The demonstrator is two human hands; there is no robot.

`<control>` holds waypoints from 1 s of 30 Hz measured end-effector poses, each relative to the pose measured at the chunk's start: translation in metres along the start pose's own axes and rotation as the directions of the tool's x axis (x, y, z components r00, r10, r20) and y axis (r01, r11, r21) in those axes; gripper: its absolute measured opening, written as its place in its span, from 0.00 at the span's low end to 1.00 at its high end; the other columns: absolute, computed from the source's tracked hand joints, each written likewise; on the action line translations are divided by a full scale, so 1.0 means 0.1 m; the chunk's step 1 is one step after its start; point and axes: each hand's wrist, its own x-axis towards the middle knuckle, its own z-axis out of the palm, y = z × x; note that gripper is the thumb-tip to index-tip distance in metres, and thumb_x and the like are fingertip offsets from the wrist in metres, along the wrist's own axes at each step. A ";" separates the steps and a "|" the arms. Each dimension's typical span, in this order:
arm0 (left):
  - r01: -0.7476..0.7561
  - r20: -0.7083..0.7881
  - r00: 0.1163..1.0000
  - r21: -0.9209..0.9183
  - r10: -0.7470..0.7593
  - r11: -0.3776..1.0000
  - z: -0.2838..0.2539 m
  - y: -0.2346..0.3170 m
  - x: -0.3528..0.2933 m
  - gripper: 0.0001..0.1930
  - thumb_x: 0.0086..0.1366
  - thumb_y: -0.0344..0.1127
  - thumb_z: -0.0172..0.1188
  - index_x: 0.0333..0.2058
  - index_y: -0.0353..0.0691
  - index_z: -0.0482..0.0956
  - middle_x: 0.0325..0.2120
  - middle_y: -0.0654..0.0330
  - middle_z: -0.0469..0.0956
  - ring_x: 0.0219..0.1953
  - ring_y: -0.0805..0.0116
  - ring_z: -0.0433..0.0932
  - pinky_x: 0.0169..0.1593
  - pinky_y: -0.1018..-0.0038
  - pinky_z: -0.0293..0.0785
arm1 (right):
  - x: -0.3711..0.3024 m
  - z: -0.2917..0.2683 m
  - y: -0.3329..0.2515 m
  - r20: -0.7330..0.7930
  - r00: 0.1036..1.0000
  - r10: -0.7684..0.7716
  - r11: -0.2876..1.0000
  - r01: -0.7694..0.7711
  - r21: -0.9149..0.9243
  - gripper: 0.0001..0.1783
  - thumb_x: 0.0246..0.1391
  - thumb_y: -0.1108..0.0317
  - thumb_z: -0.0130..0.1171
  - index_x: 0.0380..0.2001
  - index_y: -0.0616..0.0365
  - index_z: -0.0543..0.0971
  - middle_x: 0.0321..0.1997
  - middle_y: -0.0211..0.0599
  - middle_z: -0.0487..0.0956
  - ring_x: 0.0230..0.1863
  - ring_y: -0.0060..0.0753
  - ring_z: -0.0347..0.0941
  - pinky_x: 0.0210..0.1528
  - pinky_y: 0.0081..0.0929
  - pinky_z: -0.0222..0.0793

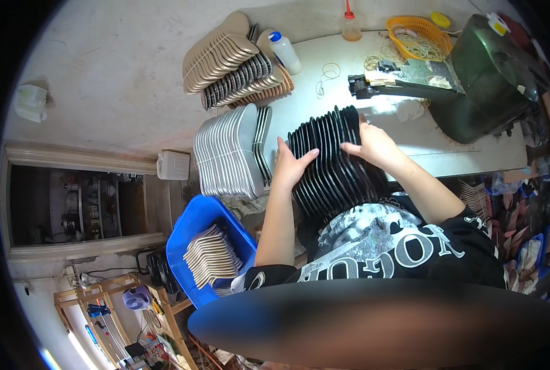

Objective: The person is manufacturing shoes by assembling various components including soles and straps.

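Note:
Between my two hands stands a row of black shoe insoles (327, 163), pressed side by side on edge at the table's front, against my body. My left hand (293, 165) grips the left end of this stack, its thumb over the upper edges. At the other end, my right hand (375, 145) closes round the last insoles, thumb pointing inward. The fingers on the outer sides are partly hidden. Just left of the stack are grey insoles (225, 151) tied with a thin band, with a few dark ones beside them.
Beige and dark insole bundles (219, 52) lie at the back left near a white bottle (285, 52). A green machine (488, 80) occupies the right of the white table (324, 52). Behind it is a yellow basket (410, 26) of bands. A blue tub (185, 246) holds more insoles.

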 end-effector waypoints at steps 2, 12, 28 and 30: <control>0.092 -0.014 0.996 0.164 -0.091 0.982 0.01 0.12 0.06 0.64 0.44 0.64 0.68 0.64 0.23 0.41 0.61 0.29 0.53 0.65 0.38 0.52 0.66 0.59 0.52 | 0.04 -0.05 0.07 0.054 0.998 0.041 0.996 -0.045 0.083 0.38 0.42 0.40 0.65 0.30 0.76 0.77 0.29 0.63 0.78 0.37 0.56 0.78 0.43 0.40 0.73; -0.076 -0.065 0.994 0.194 0.090 0.978 0.18 0.08 0.18 0.55 0.49 0.60 0.66 0.61 0.20 0.51 0.59 0.32 0.59 0.62 0.40 0.61 0.63 0.57 0.59 | 0.05 0.15 0.17 -0.012 0.998 0.067 0.990 -0.065 0.122 0.41 0.48 0.46 0.63 0.46 0.80 0.67 0.39 0.64 0.77 0.42 0.59 0.76 0.47 0.41 0.71; -0.276 -0.222 0.959 -0.618 0.173 0.736 0.16 -0.01 -0.77 0.45 0.50 0.32 0.69 0.63 0.32 0.51 0.58 0.50 0.59 0.60 0.60 0.61 0.64 0.66 0.55 | -0.59 0.05 -0.18 -0.053 0.993 -0.103 0.591 0.104 0.800 0.46 0.51 0.68 0.65 0.67 0.64 0.51 0.67 0.48 0.61 0.66 0.34 0.58 0.67 0.29 0.51; -0.429 -0.332 0.897 -0.496 0.291 0.755 -0.01 0.12 -0.88 0.48 0.49 0.32 0.70 0.65 0.33 0.47 0.60 0.51 0.57 0.62 0.59 0.59 0.65 0.66 0.52 | -0.66 -0.14 -0.28 -0.068 0.988 -0.138 0.520 0.131 0.844 0.47 0.50 0.69 0.65 0.67 0.63 0.50 0.66 0.48 0.62 0.65 0.35 0.60 0.66 0.29 0.53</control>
